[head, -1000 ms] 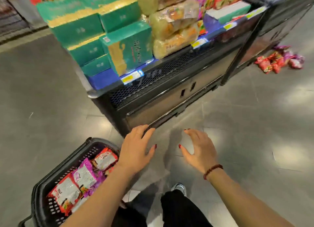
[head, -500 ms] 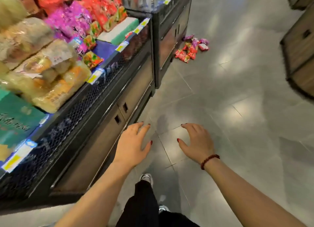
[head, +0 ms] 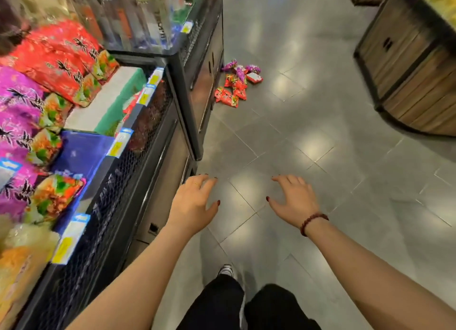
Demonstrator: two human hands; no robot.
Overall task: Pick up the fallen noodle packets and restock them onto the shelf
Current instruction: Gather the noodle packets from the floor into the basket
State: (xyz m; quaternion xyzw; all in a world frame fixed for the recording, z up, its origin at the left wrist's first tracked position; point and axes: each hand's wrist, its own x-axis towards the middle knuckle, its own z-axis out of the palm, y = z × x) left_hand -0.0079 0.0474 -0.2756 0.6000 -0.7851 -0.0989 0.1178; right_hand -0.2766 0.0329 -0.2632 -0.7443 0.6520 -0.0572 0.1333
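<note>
Legs in black trousers (head: 222,302) and one light shoe (head: 225,270) occupy the bottom edge, standing on a grey tiled floor (head: 320,137) with pale light patches. Both forearms extend forward above the floor. Left hand (head: 195,203): palm down, grip spread, fingers loosely bent, holding nothing; a thin ring (head: 195,183) sits on one finger. Right hand (head: 293,201): palm down, grip spread likewise, holding nothing; a dark red bead bracelet (head: 312,222) circles the wrist. The hands are apart, with bare tile between them.

Left of the left hand runs a black metal shelf (head: 148,156) with a mesh front, cabinet doors below and yellow-and-white price labels (head: 118,142) along its edge. Stocked on it are magenta packets (head: 17,112), red packets (head: 56,55) and a blue tray (head: 79,151). Beyond it, a second shelf unit (head: 209,65), also black, carries clear bottles (head: 138,16).

Fallen noodle packets (head: 234,85), red and purple, lie in a loose heap on the floor against the foot of that farther unit, well apart from both hands. A wood-slatted display unit (head: 407,70) stands at the far right, across the aisle.
</note>
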